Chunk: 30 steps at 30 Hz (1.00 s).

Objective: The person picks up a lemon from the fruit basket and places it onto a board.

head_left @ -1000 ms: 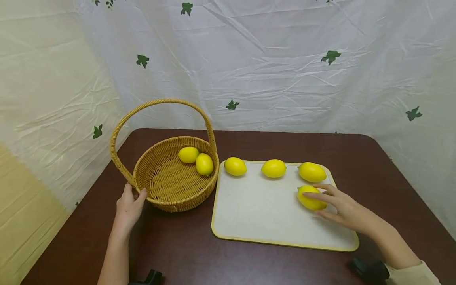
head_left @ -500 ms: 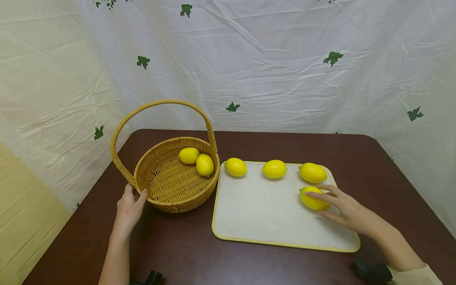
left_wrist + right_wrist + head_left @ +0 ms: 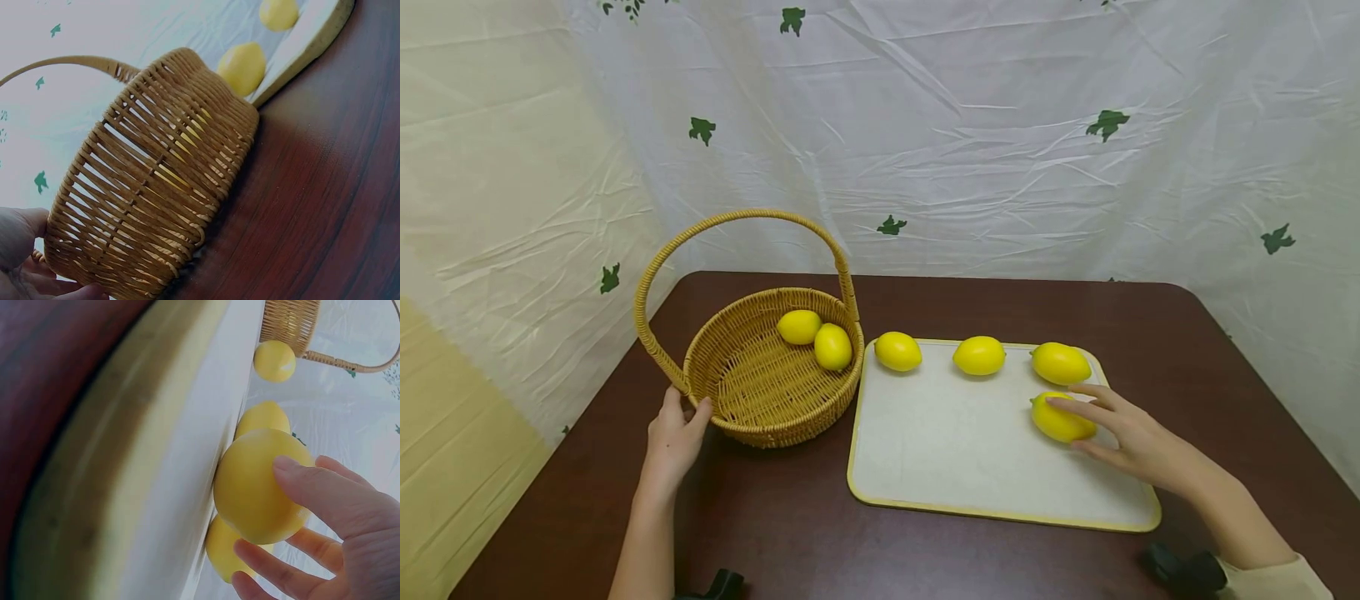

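Observation:
My left hand (image 3: 673, 437) grips the near left rim of a round wicker basket (image 3: 767, 432), by the foot of its tall arched handle. In the left wrist view, the thumb and fingers lie at the edge of the basket's woven side (image 3: 150, 175). Two lemons (image 3: 832, 347) lie inside, against the right wall. My right hand (image 3: 1131, 433) holds a lemon (image 3: 1062, 418) on a white tray (image 3: 955, 450) with a yellow edge. The right wrist view has the thumb on that lemon (image 3: 256, 494) and the other fingers around its far side, partly hidden.
Along the tray's back edge lie a left lemon (image 3: 898, 352), a middle lemon (image 3: 979, 356) and a right lemon (image 3: 1060, 363), the last close behind the held one. Everything stands on a dark brown table (image 3: 790, 525). A white curtain (image 3: 970, 167) with green leaves hangs behind.
My right fingers and thumb have drawn slightly closer around the lemon, which has barely shifted. My left hand and the basket have stayed in place.

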Tool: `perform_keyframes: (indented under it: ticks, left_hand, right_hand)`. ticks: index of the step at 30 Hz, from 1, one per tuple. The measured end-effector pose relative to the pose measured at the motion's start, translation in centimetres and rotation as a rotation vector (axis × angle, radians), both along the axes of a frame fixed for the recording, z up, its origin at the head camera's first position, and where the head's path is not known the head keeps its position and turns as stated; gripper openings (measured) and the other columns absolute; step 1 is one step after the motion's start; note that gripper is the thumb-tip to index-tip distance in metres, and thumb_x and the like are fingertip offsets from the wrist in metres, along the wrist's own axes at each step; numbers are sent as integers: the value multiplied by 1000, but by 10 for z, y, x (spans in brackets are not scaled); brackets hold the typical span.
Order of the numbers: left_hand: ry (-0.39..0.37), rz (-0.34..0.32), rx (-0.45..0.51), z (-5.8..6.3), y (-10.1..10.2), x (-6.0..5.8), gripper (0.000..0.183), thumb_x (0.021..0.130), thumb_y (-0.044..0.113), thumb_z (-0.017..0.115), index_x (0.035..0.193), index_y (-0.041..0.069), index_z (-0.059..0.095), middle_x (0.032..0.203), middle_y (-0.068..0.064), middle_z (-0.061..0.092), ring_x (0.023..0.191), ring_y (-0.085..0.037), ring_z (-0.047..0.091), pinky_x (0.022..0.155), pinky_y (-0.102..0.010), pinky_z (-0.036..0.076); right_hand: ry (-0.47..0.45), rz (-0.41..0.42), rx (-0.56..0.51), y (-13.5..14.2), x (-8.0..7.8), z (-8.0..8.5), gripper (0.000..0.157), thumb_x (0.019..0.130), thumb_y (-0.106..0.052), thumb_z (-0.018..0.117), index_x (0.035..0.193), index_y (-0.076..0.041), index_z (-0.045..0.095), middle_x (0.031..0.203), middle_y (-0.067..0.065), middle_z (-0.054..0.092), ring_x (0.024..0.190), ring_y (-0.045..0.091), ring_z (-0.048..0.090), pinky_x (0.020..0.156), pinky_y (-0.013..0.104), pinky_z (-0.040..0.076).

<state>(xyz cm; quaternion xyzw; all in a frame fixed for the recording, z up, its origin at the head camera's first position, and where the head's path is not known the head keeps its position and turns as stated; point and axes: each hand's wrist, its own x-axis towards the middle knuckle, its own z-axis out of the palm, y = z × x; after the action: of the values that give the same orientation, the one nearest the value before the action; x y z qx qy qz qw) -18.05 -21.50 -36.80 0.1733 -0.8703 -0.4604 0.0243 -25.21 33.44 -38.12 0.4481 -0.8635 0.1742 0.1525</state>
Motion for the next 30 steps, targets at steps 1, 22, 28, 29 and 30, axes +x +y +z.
perform_keyframes:
  ticks: [1,22,28,29,30]
  left_hand:
    - [1,1,0,0,0,0,61,96,34,39,141,-2,19,141,-27,27,125,-43,34,93,-54,36]
    - [11,-10,-1,1,1,0,60,96,33,38,140,-3,19,138,-30,31,123,-42,36,90,-52,38]
    - [16,-12,-4,-1,0,0,60,96,34,37,140,-3,19,137,-31,32,122,-42,37,88,-51,39]
    - [17,-13,-2,-1,0,0,60,96,34,38,140,-3,19,137,-31,31,123,-43,37,89,-52,39]
    - [18,-13,-1,-1,0,0,60,96,33,38,140,-3,19,137,-31,31,123,-43,36,89,-52,39]
  right_hand:
    - [-4,1,-2,0,0,0,71,60,-8,83,126,-15,56,122,12,50,106,21,50,88,9,33]
    - [-106,-90,103,-22,-14,37,71,65,-14,81,130,-17,51,124,12,50,110,30,47,81,46,42]
    - [-141,-56,129,-49,-26,56,62,74,-18,76,130,-16,51,126,15,47,112,33,46,84,51,42]
    - [-141,-44,130,-55,-29,59,60,75,-17,75,130,-15,51,127,15,47,112,33,46,85,51,42]
    - [-136,-31,132,-61,-31,62,59,75,-17,75,129,-14,52,127,16,47,113,33,45,86,51,42]
